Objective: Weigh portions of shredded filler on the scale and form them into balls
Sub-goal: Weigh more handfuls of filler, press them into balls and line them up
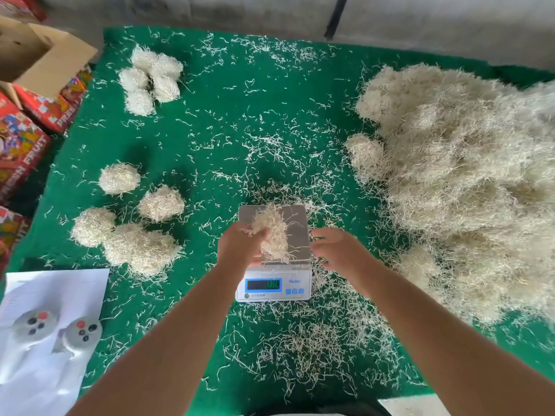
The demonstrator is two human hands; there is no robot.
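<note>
A white digital scale (295,235) with a steel pan stands on the green table cover, its display lit. My left hand (238,246) grips a clump of pale shredded filler (271,232) just above the pan. My right hand (336,246) hovers at the pan's right edge, fingers relaxed and holding nothing. A large heap of loose filler (468,175) covers the right side of the table. Several formed balls (129,217) lie to the left of the scale, and another cluster of balls (151,78) sits at the far left.
Loose strands litter the green cover (240,139). White paper (45,319) with two grey button devices (82,330) lies at the near left. Red printed cartons (21,139) and an open cardboard box (36,55) stand off the table's left edge.
</note>
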